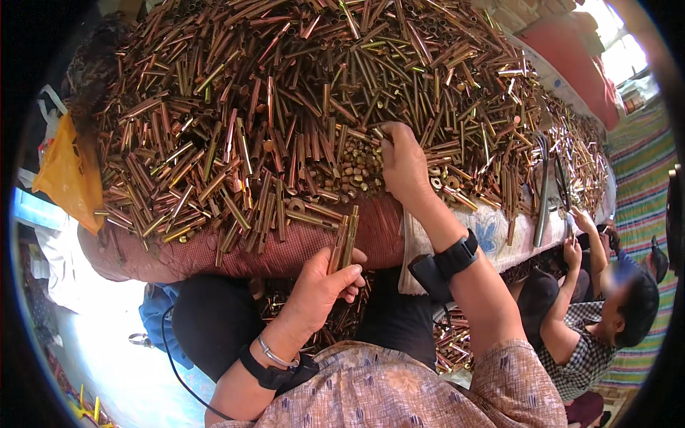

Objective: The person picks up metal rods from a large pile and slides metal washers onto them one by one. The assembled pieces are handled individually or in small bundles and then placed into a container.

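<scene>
Near the front edge of the heap, my left hand [314, 289] is closed around a few slim copper-coloured metal tubes [345, 239], which stand roughly upright with their ends above my thumb. My right hand [405, 165] reaches into the heap, its fingers bent and drawn together. Its fingertips meet beside the ends of some loose tubes, and what they pinch is hidden. Just left of it lies a small cluster of short brass-coloured cone nuts [354, 167]. All around spreads a big heap of metal tubes [314, 93] with slots and holes.
A red woven sack [357, 232] and a white sack [478, 232] edge the heap. A yellow plastic bag [69, 171] hangs at the left. On the right, a co-worker in a checked shirt [581, 342] handles something near metal tongs-like bars [543, 192]. More tubes lie below my lap.
</scene>
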Demonstrator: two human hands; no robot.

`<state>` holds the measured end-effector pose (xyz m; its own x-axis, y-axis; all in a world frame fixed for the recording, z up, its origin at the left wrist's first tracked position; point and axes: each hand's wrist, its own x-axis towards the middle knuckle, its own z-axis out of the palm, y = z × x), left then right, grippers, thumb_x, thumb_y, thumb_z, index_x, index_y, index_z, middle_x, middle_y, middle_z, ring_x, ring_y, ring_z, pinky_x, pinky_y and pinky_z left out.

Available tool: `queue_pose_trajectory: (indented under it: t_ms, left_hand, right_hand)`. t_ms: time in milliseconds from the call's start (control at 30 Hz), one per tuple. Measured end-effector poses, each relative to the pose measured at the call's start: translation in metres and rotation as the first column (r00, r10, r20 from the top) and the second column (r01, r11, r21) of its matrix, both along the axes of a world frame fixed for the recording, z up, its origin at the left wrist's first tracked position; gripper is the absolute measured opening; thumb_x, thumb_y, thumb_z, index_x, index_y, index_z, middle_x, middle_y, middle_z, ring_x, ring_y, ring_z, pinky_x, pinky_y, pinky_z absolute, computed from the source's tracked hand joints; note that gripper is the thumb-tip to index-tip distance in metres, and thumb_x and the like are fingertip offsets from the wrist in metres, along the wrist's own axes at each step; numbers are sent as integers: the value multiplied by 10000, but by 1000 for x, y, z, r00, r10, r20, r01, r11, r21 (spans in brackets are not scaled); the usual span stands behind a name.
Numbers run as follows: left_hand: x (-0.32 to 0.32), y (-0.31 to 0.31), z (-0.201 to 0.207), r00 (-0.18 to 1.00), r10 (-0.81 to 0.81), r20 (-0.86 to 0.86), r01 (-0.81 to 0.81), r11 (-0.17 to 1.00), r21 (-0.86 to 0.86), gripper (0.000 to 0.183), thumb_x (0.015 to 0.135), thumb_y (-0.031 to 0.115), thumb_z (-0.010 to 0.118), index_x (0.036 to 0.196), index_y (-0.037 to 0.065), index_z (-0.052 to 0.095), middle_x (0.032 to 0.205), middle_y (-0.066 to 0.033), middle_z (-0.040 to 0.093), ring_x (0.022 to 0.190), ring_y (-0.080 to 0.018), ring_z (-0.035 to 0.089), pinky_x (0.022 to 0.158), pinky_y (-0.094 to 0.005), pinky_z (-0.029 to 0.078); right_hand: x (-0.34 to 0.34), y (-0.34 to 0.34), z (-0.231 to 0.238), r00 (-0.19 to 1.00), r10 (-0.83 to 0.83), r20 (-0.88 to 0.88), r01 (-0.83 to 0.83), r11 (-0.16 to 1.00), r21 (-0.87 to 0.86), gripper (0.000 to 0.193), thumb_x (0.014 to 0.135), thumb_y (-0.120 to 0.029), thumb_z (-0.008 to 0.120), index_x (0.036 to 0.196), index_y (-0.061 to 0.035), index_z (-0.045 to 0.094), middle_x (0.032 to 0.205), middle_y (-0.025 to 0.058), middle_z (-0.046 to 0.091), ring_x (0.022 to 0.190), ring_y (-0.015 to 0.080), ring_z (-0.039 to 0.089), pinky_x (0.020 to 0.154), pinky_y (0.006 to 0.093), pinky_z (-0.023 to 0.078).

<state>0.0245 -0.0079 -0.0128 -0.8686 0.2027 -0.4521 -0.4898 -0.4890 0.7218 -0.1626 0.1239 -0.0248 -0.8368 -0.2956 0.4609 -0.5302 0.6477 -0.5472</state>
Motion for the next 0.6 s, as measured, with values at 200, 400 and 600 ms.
queue_pose_trajectory:
  t_ms: [200,400,600]
  left_hand:
    - [2,-2,-4,1000,29,-12,-28,999,38,148,839,111,541,966,53,492,744,-32,555,649,-90,517,555,-219,438]
    - [1,-1,-2,999,24,-22,-23,999,27,142,845,121,536,959,53,486,756,-38,555,660,-98,520,557,-221,438]
    - [0,-2,-1,996,76,36,-78,995,56,147,858,145,526,966,67,467,800,-56,571,711,-135,562,581,-243,477]
  right_hand:
    - [-14,-21,10,995,1,101,-25,970,241,288,785,-25,519,1068,-53,473,1014,210,529,893,420,518,743,442,437]
    - [-34,-19,7,988,46,147,-89,948,306,274,786,-68,546,1058,-80,518,930,208,570,813,401,546,699,432,440]
    - [21,-8,34,959,78,274,-48,992,-114,182,787,-74,570,951,-7,529,756,174,582,674,333,578,608,363,449]
